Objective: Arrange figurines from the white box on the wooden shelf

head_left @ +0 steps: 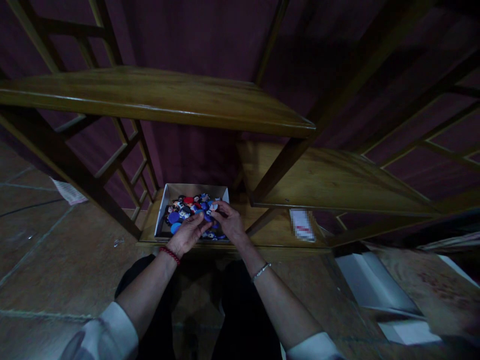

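Note:
A shallow open cardboard box (160, 217) with white edges sits on the low wooden shelf, filled with small colourful figurines (183, 212). Red, black, white and blue parts show among them, some with round blue bases. Over the box's right half, my left hand (190, 231) and my right hand (229, 222) come together, both closed on one small figurine (213, 207). It looks white on top and blue below. My left fingers pinch its blue lower part, while my right fingers are at its upper side. Fingers and dim light hide its finer details.
A wooden shelf board (157, 97) overhangs the box, and a second board (330, 182) juts out at the right. Lattice side bars (129, 155) stand left of the box. A white card (302, 225) lies on the low shelf. White cartons (378, 282) rest on the floor.

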The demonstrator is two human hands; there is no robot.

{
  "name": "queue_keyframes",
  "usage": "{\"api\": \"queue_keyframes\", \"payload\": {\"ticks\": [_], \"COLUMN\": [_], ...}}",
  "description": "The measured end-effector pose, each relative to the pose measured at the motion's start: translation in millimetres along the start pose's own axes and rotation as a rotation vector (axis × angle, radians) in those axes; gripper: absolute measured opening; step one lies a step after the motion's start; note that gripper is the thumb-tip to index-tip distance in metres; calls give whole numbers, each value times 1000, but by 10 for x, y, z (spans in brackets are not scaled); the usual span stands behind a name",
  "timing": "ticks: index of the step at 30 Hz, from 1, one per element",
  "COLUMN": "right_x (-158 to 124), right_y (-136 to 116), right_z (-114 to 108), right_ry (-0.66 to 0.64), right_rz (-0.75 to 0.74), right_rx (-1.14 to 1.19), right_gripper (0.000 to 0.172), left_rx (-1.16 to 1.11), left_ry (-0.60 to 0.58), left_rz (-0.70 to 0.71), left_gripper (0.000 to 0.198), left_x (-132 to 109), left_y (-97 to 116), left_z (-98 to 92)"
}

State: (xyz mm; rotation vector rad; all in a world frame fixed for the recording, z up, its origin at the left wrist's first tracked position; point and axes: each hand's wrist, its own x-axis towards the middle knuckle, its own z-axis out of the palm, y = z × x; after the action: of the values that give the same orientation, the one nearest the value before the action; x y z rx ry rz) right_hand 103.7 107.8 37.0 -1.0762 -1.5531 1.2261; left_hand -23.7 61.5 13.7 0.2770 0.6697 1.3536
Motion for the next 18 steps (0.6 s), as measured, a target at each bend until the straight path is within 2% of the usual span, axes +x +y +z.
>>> {"api": "queue_keyframes", "payload": {"ticks": [5,18], "right_x": [-1,-30], "right_y": [2,-2], "right_z": [9,2], "right_ry": [16,43], "right_rz": [-1,-16], "right_rx": [-2,-108], "right_gripper": [23,25], "left_rx": [9,-31], "left_ry": [28,10], "left_rz": [-1,-7], "left_gripper": [5,2], "left_x": [-21,-14], "left_y": [9,-15], "left_z": [36,15]}}
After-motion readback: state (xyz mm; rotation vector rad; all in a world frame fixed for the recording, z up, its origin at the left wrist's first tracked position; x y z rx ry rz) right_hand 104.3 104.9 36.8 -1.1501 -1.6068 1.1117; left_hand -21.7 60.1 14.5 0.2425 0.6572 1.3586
